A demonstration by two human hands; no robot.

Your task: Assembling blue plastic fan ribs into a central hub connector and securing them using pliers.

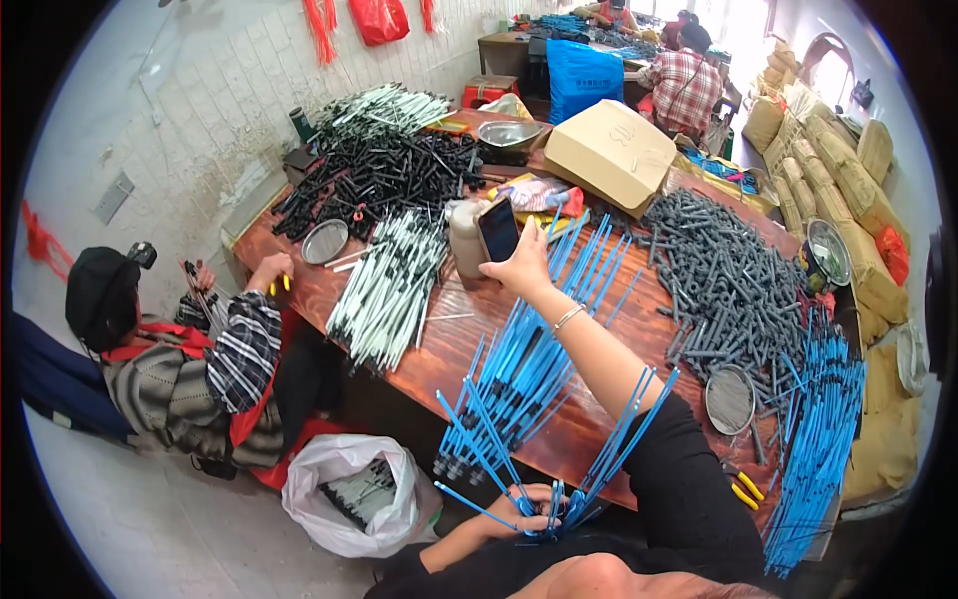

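My right hand (524, 262) reaches far across the table, its thumb and fingers closed round the edge of a dark smartphone (499, 232). The phone stands tilted against a brownish bottle-like container (466, 240). Low in front of me, my left hand (529, 511) is wrapped round thin blue rods (589, 489), which fan upward to both sides. Beneath my outstretched right arm lies a pile of blue rods with black fittings (524, 364). To the left of the phone is a heap of white rods (394, 285).
Grey tubular parts (718, 280) heap at the right, by a round dish (730, 399), yellow-handled pliers (743, 486) and more blue rods (818, 439). Black parts (384, 180) and a cardboard box (611, 155) lie farther back. A co-worker (190, 359) sits left, near a white sack (349, 494).
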